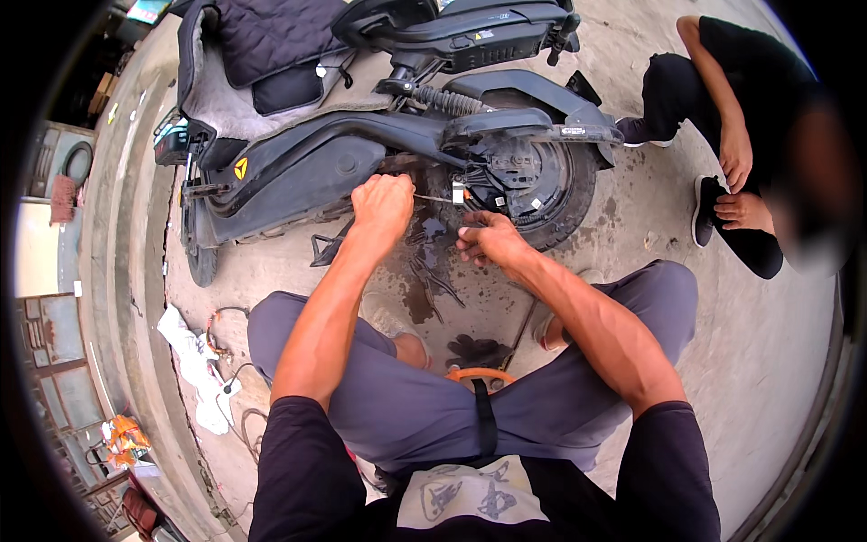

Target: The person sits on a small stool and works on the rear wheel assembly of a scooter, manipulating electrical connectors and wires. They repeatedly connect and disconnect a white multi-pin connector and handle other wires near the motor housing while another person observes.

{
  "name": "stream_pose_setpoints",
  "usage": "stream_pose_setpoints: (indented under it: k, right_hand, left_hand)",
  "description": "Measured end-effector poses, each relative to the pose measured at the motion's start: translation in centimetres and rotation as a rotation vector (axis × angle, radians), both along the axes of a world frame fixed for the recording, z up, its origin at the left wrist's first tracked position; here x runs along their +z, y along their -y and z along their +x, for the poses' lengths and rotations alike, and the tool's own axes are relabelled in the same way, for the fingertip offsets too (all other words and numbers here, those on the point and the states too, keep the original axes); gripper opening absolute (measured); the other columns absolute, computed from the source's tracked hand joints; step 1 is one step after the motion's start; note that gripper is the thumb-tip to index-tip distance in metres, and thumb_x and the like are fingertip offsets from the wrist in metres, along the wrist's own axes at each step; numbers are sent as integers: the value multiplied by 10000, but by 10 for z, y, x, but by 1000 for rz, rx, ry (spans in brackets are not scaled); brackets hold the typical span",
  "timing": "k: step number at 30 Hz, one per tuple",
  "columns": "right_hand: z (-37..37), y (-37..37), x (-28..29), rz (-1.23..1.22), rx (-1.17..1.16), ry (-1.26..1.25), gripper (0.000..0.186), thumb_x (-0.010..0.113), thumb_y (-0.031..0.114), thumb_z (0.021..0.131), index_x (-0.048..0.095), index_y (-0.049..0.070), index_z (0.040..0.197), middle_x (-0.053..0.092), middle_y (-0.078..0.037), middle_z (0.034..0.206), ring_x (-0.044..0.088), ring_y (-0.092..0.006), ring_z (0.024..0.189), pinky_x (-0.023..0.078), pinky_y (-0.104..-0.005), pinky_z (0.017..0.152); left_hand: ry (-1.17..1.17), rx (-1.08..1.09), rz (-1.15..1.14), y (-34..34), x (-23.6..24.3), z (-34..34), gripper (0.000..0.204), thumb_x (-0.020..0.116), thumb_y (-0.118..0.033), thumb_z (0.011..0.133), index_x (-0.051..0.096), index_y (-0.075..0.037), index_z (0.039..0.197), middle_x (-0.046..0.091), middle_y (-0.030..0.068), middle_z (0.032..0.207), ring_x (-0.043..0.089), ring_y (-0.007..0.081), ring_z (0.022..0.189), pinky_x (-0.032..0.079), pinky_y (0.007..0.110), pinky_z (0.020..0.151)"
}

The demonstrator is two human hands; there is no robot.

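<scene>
A black electric scooter lies on its side in front of me, its rear wheel toward the right. My left hand is closed in a fist beside the rear of its frame. A thin rod runs from that fist to a small white and orange piece at the wheel hub; whether it is a tool or a cable I cannot tell. Just below the hub is my right hand, fingertips dark with grime, fingers loosely curled and apart. I see nothing clearly held in it.
Dark pliers-like handles lie on the wet concrete. Between my feet are a black glove and an orange ring-shaped part. White cloth and cables are at left, by a step. Another person crouches at right, hands together.
</scene>
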State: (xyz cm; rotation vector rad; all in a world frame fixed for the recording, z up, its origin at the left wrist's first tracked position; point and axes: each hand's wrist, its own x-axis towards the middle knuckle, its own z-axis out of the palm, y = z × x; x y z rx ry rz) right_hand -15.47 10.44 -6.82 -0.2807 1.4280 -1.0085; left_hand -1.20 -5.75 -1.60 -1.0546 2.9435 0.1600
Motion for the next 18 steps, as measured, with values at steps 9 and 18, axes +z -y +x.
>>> stream_pose_setpoints:
  k: [9,18]
  right_hand:
    - [-9,-1,-2,-2,26,-207,505,645,146,939,515,-62,1380,699,-115,897,696,-193,686,523,-312,589]
    - [-15,6,3,57,188,-501,510,681,240,869,620,-54,1281,728,-257,1000,745,-311,881,543,-405,881]
  left_hand:
    - [20,39,74,8,3,-11,251,591,-220,968,710,0,955,706,260,935,677,447,947,520,534,817]
    - [115,12,77,21,-10,-13,242,585,-204,952,728,-10,942,716,254,965,694,426,965,536,517,835]
